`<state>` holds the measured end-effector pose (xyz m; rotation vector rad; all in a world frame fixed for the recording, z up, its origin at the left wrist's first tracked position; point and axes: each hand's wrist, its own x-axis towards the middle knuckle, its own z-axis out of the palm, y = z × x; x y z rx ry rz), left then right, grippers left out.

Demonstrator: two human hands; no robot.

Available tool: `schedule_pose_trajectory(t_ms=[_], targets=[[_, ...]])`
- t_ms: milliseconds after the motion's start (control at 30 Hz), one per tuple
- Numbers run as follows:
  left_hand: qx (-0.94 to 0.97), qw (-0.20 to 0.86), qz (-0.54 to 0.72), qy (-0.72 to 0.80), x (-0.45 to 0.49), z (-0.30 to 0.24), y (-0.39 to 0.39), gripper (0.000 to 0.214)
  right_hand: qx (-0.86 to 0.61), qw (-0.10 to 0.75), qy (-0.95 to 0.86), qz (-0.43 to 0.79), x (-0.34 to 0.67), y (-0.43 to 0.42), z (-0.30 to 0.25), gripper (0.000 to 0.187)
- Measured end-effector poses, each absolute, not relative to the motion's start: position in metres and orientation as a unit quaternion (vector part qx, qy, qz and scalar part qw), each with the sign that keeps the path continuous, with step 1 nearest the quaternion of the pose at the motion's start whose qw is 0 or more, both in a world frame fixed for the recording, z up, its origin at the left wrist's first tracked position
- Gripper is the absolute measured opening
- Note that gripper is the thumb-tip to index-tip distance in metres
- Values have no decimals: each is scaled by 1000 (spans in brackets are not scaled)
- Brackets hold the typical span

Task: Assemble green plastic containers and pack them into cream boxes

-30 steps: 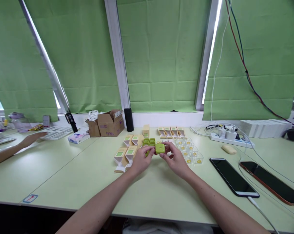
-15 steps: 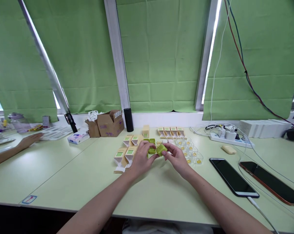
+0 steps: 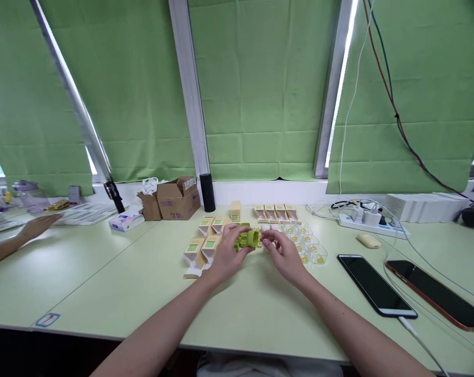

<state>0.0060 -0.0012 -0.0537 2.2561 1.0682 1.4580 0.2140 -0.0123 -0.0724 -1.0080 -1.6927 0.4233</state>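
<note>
- L hand (image 3: 226, 252) pinches green case (image 3: 249, 239), thumb & fingers closed on it, just above table (image 3: 237, 314), near cartons (image 3: 205, 247)
- R hand (image 3: 284, 255) fingertips bunched beside it; can't tell if touching
- Held btw both hands so each reaches it, I'd say

Small green case (image 3: 249, 239), tilted, above table
</note>
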Motion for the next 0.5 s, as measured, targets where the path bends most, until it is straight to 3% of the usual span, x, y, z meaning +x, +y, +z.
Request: schedule_pose_trajectory(t_ms=[67,167,333,500], targets=[[731,182,526,394,5,-55,5,43,-444,475,-758,58,217,-12,-74,21],[683,258,553,401,5,-55,13,46,-453,368,-811,-52,218,-12,-76,29],[639,339,565,397,5,-52,18,50,-464,220,-852,-106,214,-9,-81,43],[627,372,564,388,4,-55,19,51,-469,167,-859,-118,211,-9,-81,41]])
